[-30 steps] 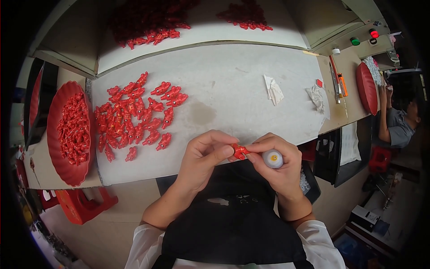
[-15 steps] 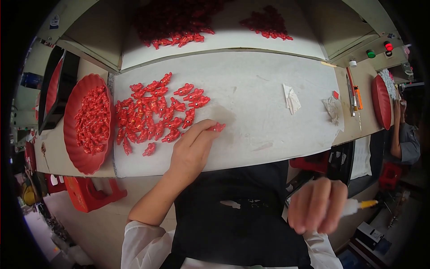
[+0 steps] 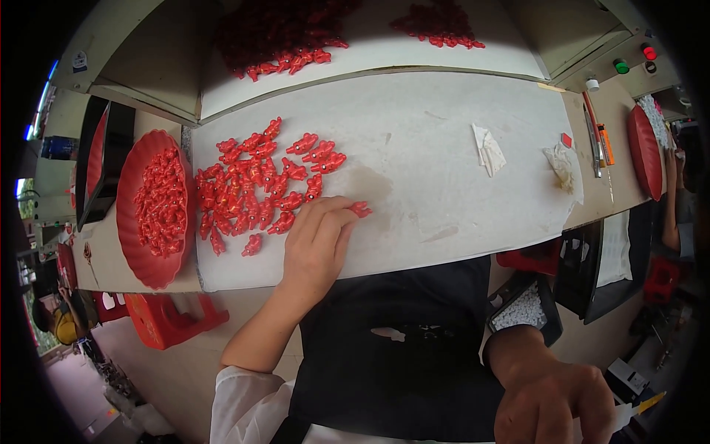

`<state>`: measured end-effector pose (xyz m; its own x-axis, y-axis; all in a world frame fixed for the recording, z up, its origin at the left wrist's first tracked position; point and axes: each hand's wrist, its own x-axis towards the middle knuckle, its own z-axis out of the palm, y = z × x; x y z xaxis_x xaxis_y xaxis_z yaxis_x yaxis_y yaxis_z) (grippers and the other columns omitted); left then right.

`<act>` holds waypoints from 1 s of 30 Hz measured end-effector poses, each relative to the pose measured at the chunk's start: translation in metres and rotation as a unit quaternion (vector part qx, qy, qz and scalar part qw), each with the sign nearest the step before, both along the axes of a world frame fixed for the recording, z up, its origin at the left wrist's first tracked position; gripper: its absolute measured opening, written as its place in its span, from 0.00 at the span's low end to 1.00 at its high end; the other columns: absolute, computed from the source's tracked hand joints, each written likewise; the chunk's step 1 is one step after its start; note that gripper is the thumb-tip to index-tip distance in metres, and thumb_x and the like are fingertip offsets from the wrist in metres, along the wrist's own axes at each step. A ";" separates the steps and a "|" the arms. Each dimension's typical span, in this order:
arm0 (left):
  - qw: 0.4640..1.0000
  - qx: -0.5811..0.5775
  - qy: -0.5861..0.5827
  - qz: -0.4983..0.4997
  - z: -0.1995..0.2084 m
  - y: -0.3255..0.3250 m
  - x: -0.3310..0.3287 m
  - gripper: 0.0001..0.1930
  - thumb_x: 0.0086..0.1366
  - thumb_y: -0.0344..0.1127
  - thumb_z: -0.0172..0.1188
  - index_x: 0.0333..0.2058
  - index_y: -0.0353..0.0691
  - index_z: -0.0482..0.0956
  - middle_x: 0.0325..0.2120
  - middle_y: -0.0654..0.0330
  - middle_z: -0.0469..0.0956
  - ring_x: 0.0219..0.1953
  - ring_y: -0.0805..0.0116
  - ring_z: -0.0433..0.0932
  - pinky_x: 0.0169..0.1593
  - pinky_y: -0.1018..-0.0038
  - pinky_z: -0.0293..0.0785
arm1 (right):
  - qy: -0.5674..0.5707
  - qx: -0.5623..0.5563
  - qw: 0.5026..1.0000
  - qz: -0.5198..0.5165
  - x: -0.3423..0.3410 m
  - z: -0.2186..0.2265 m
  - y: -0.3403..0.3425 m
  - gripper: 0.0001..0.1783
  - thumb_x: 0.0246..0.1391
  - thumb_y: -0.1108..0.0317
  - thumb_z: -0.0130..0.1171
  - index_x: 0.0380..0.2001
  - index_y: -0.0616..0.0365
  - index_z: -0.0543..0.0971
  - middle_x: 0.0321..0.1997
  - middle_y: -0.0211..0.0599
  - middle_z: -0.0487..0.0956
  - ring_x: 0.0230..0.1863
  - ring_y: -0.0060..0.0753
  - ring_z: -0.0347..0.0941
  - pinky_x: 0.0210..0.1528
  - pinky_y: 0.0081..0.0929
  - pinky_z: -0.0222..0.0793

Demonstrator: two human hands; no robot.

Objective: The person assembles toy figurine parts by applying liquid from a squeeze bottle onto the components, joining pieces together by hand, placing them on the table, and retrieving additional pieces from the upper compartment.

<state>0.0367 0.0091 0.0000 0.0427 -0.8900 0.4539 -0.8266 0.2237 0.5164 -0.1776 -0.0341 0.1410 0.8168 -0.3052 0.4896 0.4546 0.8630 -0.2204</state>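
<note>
My left hand (image 3: 319,240) is closed over the white work sheet (image 3: 444,163), and a small glossy red figurine (image 3: 361,209) sticks out from its fingertips. Left of it lies a loose cluster of similar red figurines (image 3: 248,185), some with dark eye dots. My right hand (image 3: 551,407) is low at the right, off the table's front edge. Its fingers are wrapped round a white squeeze bottle (image 3: 627,414) with a yellow tip (image 3: 651,402), mostly hidden by the hand.
A scalloped red tray (image 3: 127,222) piled with figurines stands at the left. More figurines (image 3: 288,63) lie inside the booth at the back. Crumpled tissues (image 3: 488,150) and a brush (image 3: 593,137) are at the right. A black bin of white pellets (image 3: 525,307) sits below, near a red stool (image 3: 159,325).
My right hand has moved down and to the right with the bottle, uncovering the pellet bin. My left hand still holds the figurine in nearly the same place. The whole view has shifted slightly.
</note>
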 end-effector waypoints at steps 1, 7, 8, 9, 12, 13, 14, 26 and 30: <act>1.000 -0.002 0.003 0.000 0.000 0.000 0.000 0.12 0.41 0.19 0.57 0.27 0.36 0.70 0.30 0.56 0.72 0.31 0.59 0.70 0.33 0.69 0.67 | -0.025 0.002 1.000 -0.010 0.000 -0.003 0.002 0.07 0.45 0.85 0.47 0.27 0.62 0.70 0.49 0.56 0.65 0.49 0.53 0.63 0.51 0.34 0.64; 0.996 0.021 -0.079 0.027 0.010 -0.003 0.005 0.12 0.41 0.23 0.59 0.28 0.39 0.71 0.31 0.58 0.71 0.34 0.61 0.69 0.37 0.71 0.62 | -0.082 -0.025 0.995 -0.041 0.004 -0.008 -0.005 0.08 0.45 0.85 0.48 0.27 0.61 0.71 0.48 0.55 0.65 0.48 0.51 0.64 0.50 0.32 0.65; 0.996 0.019 -0.081 0.024 0.014 -0.005 0.008 0.12 0.41 0.23 0.59 0.28 0.39 0.71 0.31 0.58 0.71 0.34 0.61 0.69 0.37 0.71 0.62 | -0.084 -0.023 0.995 -0.041 0.003 -0.008 -0.007 0.09 0.44 0.86 0.48 0.26 0.60 0.72 0.48 0.55 0.66 0.48 0.51 0.64 0.50 0.31 0.65; 0.995 0.038 -0.093 0.025 0.020 -0.006 0.012 0.13 0.42 0.25 0.60 0.29 0.39 0.72 0.32 0.59 0.71 0.35 0.62 0.69 0.38 0.71 0.61 | -0.086 -0.027 0.995 -0.042 0.002 -0.005 -0.012 0.09 0.44 0.86 0.48 0.26 0.60 0.72 0.48 0.55 0.66 0.48 0.51 0.64 0.50 0.31 0.65; 0.991 0.035 -0.130 -0.010 0.048 -0.026 0.024 0.14 0.43 0.28 0.61 0.31 0.41 0.72 0.33 0.60 0.71 0.37 0.61 0.67 0.39 0.69 0.60 | 0.012 -0.056 0.998 0.011 -0.009 0.008 -0.023 0.09 0.44 0.86 0.49 0.26 0.60 0.72 0.47 0.55 0.67 0.47 0.50 0.65 0.49 0.28 0.66; 0.988 0.009 -0.152 -0.031 0.055 -0.047 0.029 0.13 0.43 0.28 0.61 0.31 0.40 0.72 0.33 0.60 0.71 0.37 0.60 0.67 0.39 0.70 0.60 | 0.015 -0.058 0.998 0.000 -0.013 0.008 -0.025 0.09 0.43 0.86 0.49 0.26 0.60 0.72 0.47 0.55 0.67 0.46 0.49 0.66 0.48 0.27 0.66; 0.985 -0.008 -0.166 -0.041 0.064 -0.072 0.032 0.13 0.44 0.28 0.60 0.31 0.40 0.72 0.32 0.59 0.71 0.37 0.60 0.67 0.40 0.70 0.60 | 0.015 -0.061 0.998 -0.011 -0.017 0.009 -0.027 0.08 0.43 0.85 0.50 0.26 0.61 0.72 0.46 0.56 0.68 0.46 0.49 0.66 0.47 0.26 0.67; 0.974 0.136 -0.054 0.171 0.111 -0.252 0.007 0.21 0.57 0.45 0.42 0.43 0.36 0.70 0.47 0.50 0.66 0.50 0.57 0.64 0.51 0.69 0.58 | -0.041 -0.031 0.995 -0.080 -0.021 -0.009 -0.037 0.05 0.43 0.84 0.51 0.20 0.63 0.72 0.44 0.57 0.69 0.42 0.45 0.69 0.44 0.25 0.69; 0.972 0.014 0.133 0.194 0.098 -0.244 -0.001 0.19 0.59 0.43 0.40 0.41 0.36 0.72 0.44 0.49 0.68 0.48 0.56 0.66 0.50 0.68 0.59 | -0.078 -0.060 0.993 -0.066 -0.014 -0.035 -0.048 0.05 0.46 0.81 0.50 0.29 0.63 0.72 0.41 0.52 0.70 0.39 0.39 0.69 0.40 0.24 0.68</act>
<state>0.0361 -0.2349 0.0985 0.4907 -0.7954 0.3557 -0.6819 -0.0964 0.7251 -0.1916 -0.0820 0.1059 0.6851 -0.3372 0.6457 0.5990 0.7652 -0.2358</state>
